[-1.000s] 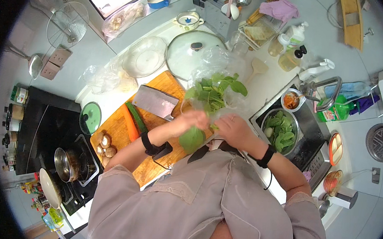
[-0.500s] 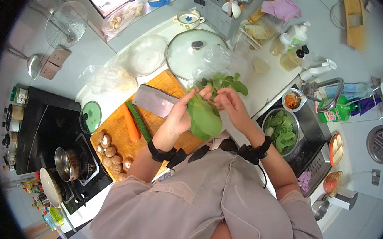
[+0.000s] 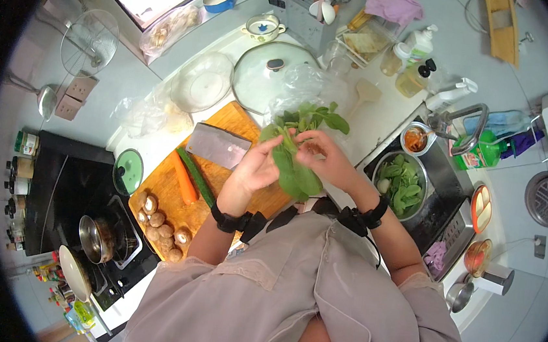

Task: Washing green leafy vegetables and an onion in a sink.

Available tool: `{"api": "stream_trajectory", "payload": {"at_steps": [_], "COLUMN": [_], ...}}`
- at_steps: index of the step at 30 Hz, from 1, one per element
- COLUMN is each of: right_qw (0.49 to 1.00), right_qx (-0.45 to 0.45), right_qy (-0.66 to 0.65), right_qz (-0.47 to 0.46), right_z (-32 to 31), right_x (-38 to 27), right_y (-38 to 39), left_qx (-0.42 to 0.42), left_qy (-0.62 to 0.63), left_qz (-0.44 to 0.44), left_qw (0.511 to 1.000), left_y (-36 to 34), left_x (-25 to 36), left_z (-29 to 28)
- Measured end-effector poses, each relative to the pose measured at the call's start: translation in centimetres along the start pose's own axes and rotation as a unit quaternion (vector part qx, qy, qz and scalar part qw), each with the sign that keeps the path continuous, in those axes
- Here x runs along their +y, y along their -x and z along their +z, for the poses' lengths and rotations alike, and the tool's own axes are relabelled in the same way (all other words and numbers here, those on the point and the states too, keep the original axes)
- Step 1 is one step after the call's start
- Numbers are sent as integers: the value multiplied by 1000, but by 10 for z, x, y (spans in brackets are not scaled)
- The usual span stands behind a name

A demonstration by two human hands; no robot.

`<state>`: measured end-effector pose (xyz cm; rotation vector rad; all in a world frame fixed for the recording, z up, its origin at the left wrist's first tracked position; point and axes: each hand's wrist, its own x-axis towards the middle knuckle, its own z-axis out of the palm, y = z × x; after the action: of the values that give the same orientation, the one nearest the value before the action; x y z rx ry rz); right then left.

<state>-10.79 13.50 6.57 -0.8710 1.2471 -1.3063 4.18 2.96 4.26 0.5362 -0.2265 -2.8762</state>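
A sprig of leafy greens (image 3: 296, 175) hangs between my hands over the right edge of the cutting board (image 3: 234, 117). My left hand (image 3: 254, 169) pinches its stems between thumb and fingers. From the other side, the curled fingers of my right hand (image 3: 328, 161) close on the same stems; the fingertips are partly hidden. Just beyond lie more greens (image 3: 321, 115), spilling from a clear plastic bag (image 3: 308, 83). A steel pot of loose green leaves (image 3: 403, 189) stands to the right.
On the board are a cleaver (image 3: 217, 145), a carrot (image 3: 184, 177), a cucumber (image 3: 196, 176) and several mushrooms (image 3: 163, 230). A glass lid (image 3: 262, 82) lies behind. At left is a stove with a saucepan (image 3: 95, 239); at right, a sink with a faucet (image 3: 470, 126).
The sprig has turned between my hands, from one broad leaf facing up to several leaves and pale stems showing. Both hands stay in nearly the same place.
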Motion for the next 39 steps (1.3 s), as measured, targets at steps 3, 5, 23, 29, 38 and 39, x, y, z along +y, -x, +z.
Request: {"api": "stream_trajectory", "payload": {"at_steps": [3,5,23,29,38,39], "right_qw": [969,995,966,963,957,945], "right_qx": [2,27,71,7,97,144], "right_qy": [233,78,-238,-257,267,289], "right_qz": [-86,-62,71,80,-57,-52], "right_z": [8,-7,-12,-14,-26,-35], "right_x": [-4,17,16,32,60,63], "right_y": [7,-2,-3,-5,22,29], "left_qx": [-5,-7,-51,13,177,178], "left_qy": [-85,-84,-46,-87,-289,-330], "left_qz": [10,1,1,71,98,66], "left_qw": [996,996,998,994,936,924], "left_y": [3,5,3,-7,-54,-65], "left_x": [-1,0,8,-4,-70,-78], "left_z": [-2,2,-7,-6,11,3]}}
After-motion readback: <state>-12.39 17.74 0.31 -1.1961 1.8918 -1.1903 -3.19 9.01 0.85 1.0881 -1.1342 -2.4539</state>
